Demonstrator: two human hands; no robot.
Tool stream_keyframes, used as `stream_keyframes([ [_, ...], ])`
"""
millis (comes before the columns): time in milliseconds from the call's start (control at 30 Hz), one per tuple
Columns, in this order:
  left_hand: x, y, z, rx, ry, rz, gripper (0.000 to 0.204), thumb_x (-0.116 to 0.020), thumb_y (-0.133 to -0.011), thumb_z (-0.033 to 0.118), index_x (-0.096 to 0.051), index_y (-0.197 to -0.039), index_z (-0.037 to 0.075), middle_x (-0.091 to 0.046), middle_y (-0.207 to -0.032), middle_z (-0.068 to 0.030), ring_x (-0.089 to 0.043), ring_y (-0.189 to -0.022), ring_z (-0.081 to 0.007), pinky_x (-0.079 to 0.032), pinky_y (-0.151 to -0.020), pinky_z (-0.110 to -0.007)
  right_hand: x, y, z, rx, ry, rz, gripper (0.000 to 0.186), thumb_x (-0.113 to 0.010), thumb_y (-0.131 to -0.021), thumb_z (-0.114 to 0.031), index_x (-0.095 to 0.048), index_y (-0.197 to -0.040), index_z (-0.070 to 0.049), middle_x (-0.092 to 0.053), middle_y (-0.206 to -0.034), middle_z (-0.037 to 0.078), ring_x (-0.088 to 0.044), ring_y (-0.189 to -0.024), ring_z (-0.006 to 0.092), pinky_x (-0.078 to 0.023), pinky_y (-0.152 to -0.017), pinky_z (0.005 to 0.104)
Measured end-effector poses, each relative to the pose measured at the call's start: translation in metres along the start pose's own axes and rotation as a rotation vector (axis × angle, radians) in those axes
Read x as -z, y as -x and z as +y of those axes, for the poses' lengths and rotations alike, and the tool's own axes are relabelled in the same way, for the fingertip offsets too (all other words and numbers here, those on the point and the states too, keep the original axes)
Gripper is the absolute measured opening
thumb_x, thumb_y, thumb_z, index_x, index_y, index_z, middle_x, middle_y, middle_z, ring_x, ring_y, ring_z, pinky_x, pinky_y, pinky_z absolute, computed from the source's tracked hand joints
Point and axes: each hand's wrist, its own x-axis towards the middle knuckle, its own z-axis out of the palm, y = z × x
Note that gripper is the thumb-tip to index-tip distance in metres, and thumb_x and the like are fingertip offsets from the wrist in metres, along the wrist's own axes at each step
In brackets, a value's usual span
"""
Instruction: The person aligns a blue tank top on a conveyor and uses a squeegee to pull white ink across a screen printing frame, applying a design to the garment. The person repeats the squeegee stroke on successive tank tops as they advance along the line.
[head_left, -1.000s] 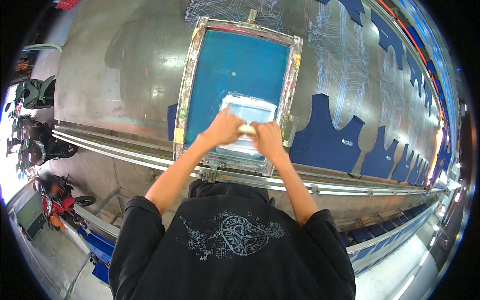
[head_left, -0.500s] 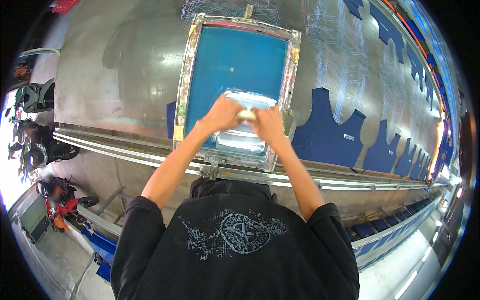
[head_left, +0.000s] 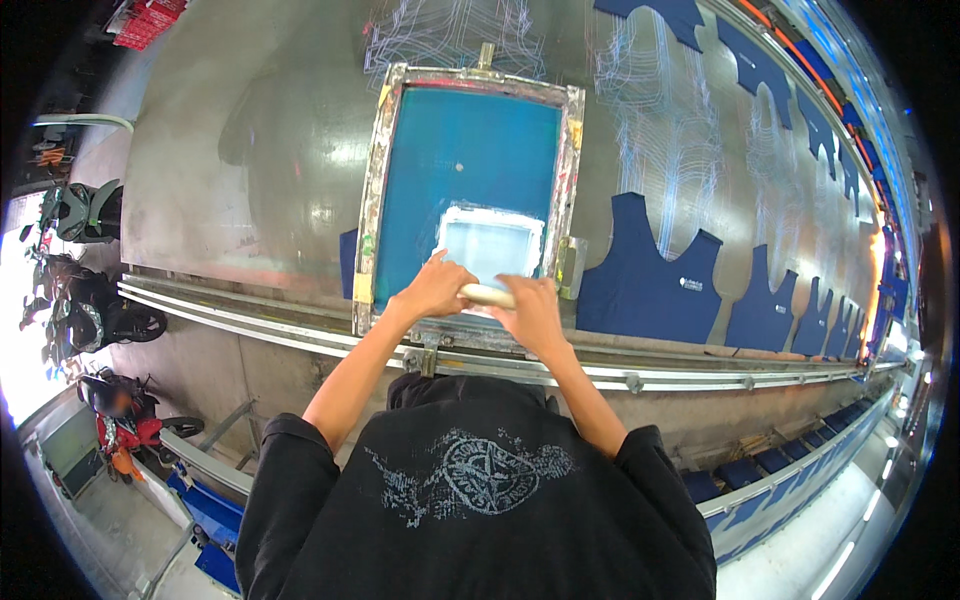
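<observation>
Two bare forearms rose from the lower edge, out of the sleeves of a black shirt [head_left: 470, 500] with a pale round print. The left hand [head_left: 436, 288] and the right hand [head_left: 532, 312] were both clamped on one pale squeegee handle [head_left: 488, 296], the left at its left end, the right at its right end, with a short bare stretch of handle showing between them. The squeegee lay crosswise at the near end of the screen [head_left: 470, 170], a teal mesh stretched in a paint-stained metal frame [head_left: 368, 200]. Just beyond the hands a pale rectangular patch [head_left: 490, 245] showed in the mesh. A metal rail [head_left: 250, 320] ran along the near edge of the tabletop [head_left: 270, 160], directly under the frame's near side. The frame lay flat on the grey tabletop, with a dark blue edge of cloth peeking out at its left. To the right of the frame, dark blue vest-shaped pieces [head_left: 645, 285] lay in a row that receded toward the far right. White scribbled marks [head_left: 660, 130] covered the tabletop beyond them. Parked motorbikes [head_left: 90, 300] stood on the floor at far left.
</observation>
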Motion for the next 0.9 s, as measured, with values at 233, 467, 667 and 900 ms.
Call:
stream_keyframes([
  [233,0.065,-0.070,-0.014,0.024,-0.174,0.242,0.026,-0.074,-0.083,0.025,-0.078,-0.109,0.020,-0.076,-0.095,-0.0110,-0.070,-0.103,-0.0305,-0.022,-0.123,-0.056,0.017,-0.013,0.090,-0.826,-0.748,0.433,0.064,-0.058,-0.097,-0.062,-0.064,-0.115,-0.001,-0.064,-0.091,0.007,-0.060,-0.078,0.0161,-0.051,-0.071,0.0337],
  [467,0.032,-0.008,0.007,-0.009,-0.019,0.421,0.035,-0.076,-0.077,0.010,-0.078,-0.112,0.019,-0.078,-0.100,-0.0076,-0.073,-0.095,-0.0234,-0.018,-0.125,-0.054,0.053,-0.036,0.062,-0.944,-1.036,0.386,0.070,-0.038,-0.100,-0.074,-0.055,-0.089,-0.007,-0.045,-0.062,-0.002,-0.038,-0.044,0.0092,-0.031,-0.041,0.0283],
  [667,-0.062,0.097,0.041,-0.093,0.075,0.578,0.068,-0.061,-0.065,-0.011,-0.072,-0.127,0.016,-0.073,-0.127,-0.0024,-0.067,-0.123,-0.0189,-0.015,-0.127,-0.056,0.066,-0.043,0.040,-0.875,-1.005,0.449,0.065,-0.043,-0.103,-0.067,-0.060,-0.108,-0.005,-0.051,-0.078,0.002,-0.043,-0.054,0.0074,-0.033,-0.045,0.0248],
  [900,-0.039,0.123,0.039,-0.102,0.163,0.549,0.085,-0.079,-0.077,0.062,-0.059,-0.144,0.013,-0.055,-0.151,-0.0087,-0.047,-0.144,-0.0241,-0.013,-0.126,-0.056,0.043,-0.046,0.067,-0.626,-0.912,0.797,0.049,-0.048,-0.106,-0.055,-0.048,-0.075,-0.017,-0.037,-0.056,-0.008,-0.034,-0.042,0.0049,-0.026,-0.037,0.0243],
])
